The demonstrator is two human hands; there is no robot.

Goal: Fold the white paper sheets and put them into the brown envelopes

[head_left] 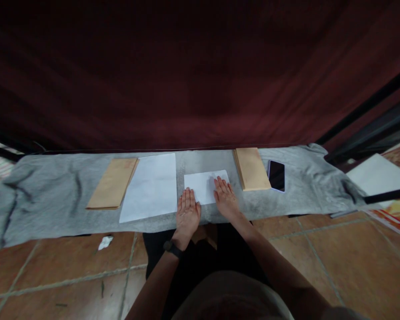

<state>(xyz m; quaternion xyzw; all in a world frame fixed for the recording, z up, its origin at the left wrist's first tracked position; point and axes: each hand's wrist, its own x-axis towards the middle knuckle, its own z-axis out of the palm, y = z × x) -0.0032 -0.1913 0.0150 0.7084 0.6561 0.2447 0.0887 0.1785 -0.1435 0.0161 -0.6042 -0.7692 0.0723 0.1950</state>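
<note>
Both hands (188, 213) flat, unclenched, on small white paper (202, 186), its long axis crosswise, right end slightly farther away.

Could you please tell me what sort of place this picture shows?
It looks like a makeshift workplace, though I cannot tell whether it is indoors. A gray cloth is spread in a long, narrow strip under white paper, dark red fabric hangs behind, and the floor is tiled.
</note>
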